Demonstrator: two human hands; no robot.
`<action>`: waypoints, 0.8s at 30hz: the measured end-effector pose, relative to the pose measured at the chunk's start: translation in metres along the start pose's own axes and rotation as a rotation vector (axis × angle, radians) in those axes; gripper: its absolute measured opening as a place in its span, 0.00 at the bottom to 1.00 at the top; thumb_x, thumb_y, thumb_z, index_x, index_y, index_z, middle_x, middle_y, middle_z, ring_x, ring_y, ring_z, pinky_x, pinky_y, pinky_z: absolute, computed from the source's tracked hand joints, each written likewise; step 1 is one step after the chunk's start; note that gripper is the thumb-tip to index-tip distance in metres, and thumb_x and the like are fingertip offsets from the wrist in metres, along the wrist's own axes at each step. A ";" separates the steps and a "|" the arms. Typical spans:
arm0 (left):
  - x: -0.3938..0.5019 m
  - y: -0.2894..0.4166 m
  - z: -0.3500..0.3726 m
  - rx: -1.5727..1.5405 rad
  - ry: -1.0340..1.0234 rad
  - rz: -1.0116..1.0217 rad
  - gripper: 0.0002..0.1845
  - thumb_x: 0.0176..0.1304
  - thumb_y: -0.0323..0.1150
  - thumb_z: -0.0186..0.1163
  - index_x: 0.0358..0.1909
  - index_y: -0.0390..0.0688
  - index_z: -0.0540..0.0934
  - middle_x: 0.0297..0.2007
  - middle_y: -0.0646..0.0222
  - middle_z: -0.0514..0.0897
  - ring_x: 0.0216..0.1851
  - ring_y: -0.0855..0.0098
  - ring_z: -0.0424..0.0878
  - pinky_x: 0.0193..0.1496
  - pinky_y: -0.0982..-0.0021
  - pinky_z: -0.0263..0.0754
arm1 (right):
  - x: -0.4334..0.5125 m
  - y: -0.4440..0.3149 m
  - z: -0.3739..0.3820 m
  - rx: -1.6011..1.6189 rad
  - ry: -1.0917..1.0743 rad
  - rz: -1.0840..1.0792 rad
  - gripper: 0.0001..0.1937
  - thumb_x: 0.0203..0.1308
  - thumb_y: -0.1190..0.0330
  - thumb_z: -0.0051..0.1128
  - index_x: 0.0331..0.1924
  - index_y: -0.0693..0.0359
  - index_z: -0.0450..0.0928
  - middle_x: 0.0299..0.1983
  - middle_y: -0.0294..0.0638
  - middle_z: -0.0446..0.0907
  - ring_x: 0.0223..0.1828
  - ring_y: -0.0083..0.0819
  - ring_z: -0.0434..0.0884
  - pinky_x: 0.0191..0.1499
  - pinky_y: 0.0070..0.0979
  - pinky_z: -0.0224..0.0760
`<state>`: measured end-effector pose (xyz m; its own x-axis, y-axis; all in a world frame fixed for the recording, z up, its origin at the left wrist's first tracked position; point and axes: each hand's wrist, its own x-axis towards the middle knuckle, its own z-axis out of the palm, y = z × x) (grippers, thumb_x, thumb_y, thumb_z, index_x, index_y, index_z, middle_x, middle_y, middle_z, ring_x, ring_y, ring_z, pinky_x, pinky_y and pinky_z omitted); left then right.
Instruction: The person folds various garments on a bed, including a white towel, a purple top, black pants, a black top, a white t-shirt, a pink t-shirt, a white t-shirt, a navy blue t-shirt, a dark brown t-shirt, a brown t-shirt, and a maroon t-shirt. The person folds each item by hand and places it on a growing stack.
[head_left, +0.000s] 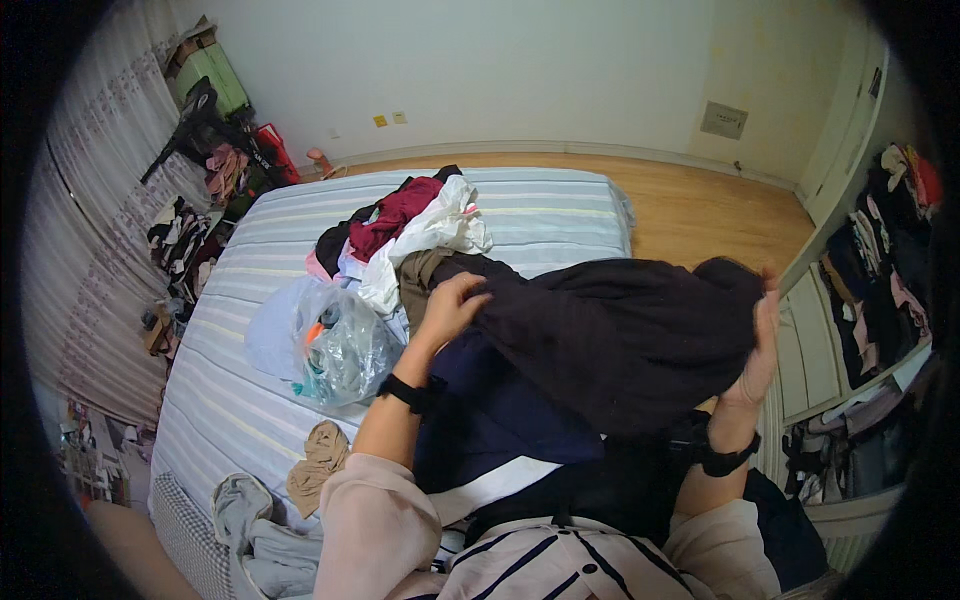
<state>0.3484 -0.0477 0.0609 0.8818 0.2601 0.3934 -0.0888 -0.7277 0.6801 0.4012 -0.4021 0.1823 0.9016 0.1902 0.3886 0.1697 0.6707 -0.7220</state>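
Observation:
A dark brown-black garment (622, 330) is spread in the air in front of me, over my lap. My left hand (454, 307) grips its left end between thumb and fingers. At the right edge, my right hand (757, 349) holds the cloth, with part of the fingers hidden by it. Below the dark garment lies navy cloth (495, 405) with a white band (495, 487) along its near side. Just beyond my left hand, an olive-brown garment (418, 281) rests at the near end of a clothes heap.
The bed (547, 199) has a striped sheet. On it are a maroon garment (394, 214), a white garment (420, 232), a clear plastic bag (349, 356), a tan cloth (319, 465) and a grey garment (277, 547). Shelves of clothes (874, 277) stand at the right.

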 end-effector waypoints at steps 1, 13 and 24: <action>0.005 -0.003 -0.010 0.039 0.067 0.042 0.13 0.53 0.32 0.58 0.39 0.36 0.76 0.33 0.62 0.79 0.37 0.67 0.78 0.39 0.71 0.70 | 0.005 -0.006 -0.007 -0.038 0.045 -0.064 0.21 0.58 0.69 0.51 0.55 0.63 0.63 0.47 0.42 0.71 0.48 0.29 0.73 0.53 0.26 0.67; 0.067 0.122 -0.272 -0.415 0.901 0.333 0.14 0.60 0.31 0.48 0.43 0.33 0.74 0.40 0.61 0.78 0.43 0.68 0.75 0.49 0.72 0.67 | 0.062 0.021 0.040 0.023 -0.185 -0.070 0.19 0.61 0.74 0.46 0.57 0.62 0.63 0.47 0.42 0.73 0.49 0.26 0.73 0.54 0.23 0.65; -0.072 0.056 -0.221 -0.121 0.632 -0.117 0.18 0.60 0.37 0.49 0.45 0.34 0.71 0.48 0.58 0.72 0.51 0.65 0.68 0.56 0.69 0.59 | 0.027 0.071 0.033 0.056 -0.255 0.361 0.17 0.60 0.75 0.45 0.54 0.65 0.65 0.40 0.39 0.76 0.41 0.24 0.76 0.48 0.21 0.69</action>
<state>0.1771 0.0331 0.2075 0.4501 0.6833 0.5749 -0.0925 -0.6047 0.7911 0.4242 -0.3260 0.1605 0.7708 0.5853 0.2514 -0.1661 0.5657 -0.8077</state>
